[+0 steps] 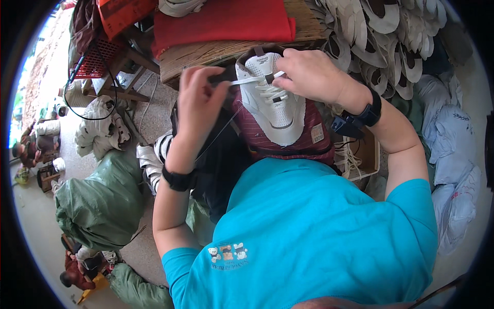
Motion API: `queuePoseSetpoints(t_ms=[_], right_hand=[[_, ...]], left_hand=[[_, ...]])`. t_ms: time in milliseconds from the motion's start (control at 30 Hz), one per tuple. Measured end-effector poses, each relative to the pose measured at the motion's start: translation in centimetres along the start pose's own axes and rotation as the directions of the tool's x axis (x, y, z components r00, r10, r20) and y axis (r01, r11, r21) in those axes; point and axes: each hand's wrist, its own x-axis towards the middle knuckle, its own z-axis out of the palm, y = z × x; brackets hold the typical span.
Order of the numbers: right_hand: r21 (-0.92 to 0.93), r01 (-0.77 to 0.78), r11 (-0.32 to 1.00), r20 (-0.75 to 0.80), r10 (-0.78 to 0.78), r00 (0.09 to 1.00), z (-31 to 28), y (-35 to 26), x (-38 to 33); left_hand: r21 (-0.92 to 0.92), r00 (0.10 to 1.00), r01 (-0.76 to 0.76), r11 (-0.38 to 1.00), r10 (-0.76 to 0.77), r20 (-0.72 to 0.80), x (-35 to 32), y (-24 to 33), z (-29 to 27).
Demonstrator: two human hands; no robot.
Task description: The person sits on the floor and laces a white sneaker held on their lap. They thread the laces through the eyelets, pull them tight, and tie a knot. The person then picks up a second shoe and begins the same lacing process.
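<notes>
A white shoe upper [284,130] with a perforated tongue lies on the maroon striped cloth [316,116] over my lap, its toe pointing toward me. White lacing crosses its middle. From the upper part of the lacing a white shoelace [247,81] stretches out to the left, where my left hand [201,100] pinches it between thumb and fingers. On the other side of the tongue, my right hand [309,76] is closed in a pinch on the lace near the top eyelets. Its fingertips partly cover the upper's right edge.
A wooden bench [206,62] with red cloth [226,23] stands ahead. Many pale shoe pieces [383,36] hang at the far right. White sacks [453,139] line the right side; a box [368,157] with laces sits by my lap. Green sacks [105,198] and other people [77,275] are to the left.
</notes>
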Motion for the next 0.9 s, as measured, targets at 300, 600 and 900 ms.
queuePoseSetpoints(t_ms=[300, 600, 900], right_hand=[[0.147, -0.033, 0.989, -0.315, 0.078, 0.946, 2.5, -0.2, -0.6], [0.039, -0.146, 0.989, -0.269, 0.151, 0.951, 3.5, -1.5, -0.6], [-0.166, 0.100, 0.981, -0.395, -0.159, 0.905, 3.6, -2.2, -1.2]], left_hand=[[0.019, 0.985, 0.077, 0.997, -0.079, 0.153, 1.0, 1.7, 4.3], [0.041, 0.986, -0.070, 0.997, 0.063, 0.152, 1.0, 1.9, 4.7], [0.352, 0.716, -0.686, 0.637, 0.507, 0.479, 1.9, 1.2, 1.5]])
